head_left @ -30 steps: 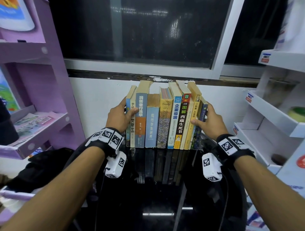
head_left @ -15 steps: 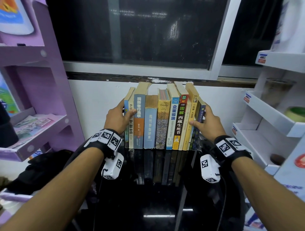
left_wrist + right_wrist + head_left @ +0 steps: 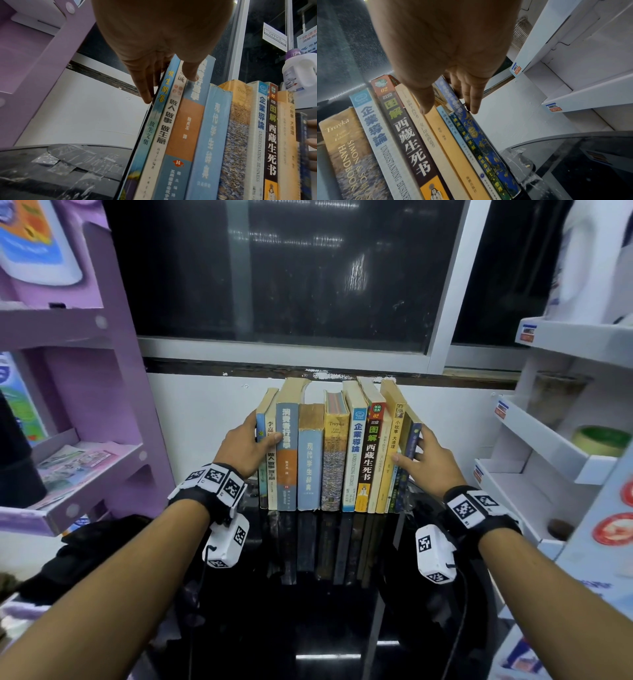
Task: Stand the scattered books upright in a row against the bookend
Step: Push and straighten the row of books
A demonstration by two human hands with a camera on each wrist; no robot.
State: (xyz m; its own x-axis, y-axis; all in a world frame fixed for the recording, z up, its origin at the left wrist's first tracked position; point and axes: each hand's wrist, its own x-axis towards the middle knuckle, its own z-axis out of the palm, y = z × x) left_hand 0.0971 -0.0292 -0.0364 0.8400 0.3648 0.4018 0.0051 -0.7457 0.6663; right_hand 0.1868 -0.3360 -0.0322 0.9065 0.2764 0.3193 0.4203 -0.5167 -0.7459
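Several books (image 3: 329, 453) stand upright in a tight row, spines toward me, at the back of a glossy black table (image 3: 325, 621) against a white wall. My left hand (image 3: 253, 436) is at the row's left end. Its straight fingers (image 3: 145, 86) press flat on a thin black plate (image 3: 145, 121) beside the leftmost light-blue book (image 3: 154, 121), and its thumb lies across the spines. My right hand (image 3: 419, 448) is at the right end, with straight fingers (image 3: 473, 102) flat along the dark-blue book (image 3: 481, 138) and the thumb on a yellow spine.
A purple shelf unit (image 3: 85, 474) stands close on the left, with a black bag (image 3: 85, 549) below it. White shelves (image 3: 548, 446) stand on the right, one holding a green tape roll (image 3: 603, 440). A dark window (image 3: 291, 268) is above the books.
Both hands stay pressed on the two ends of the row. Only the view has shifted slightly.
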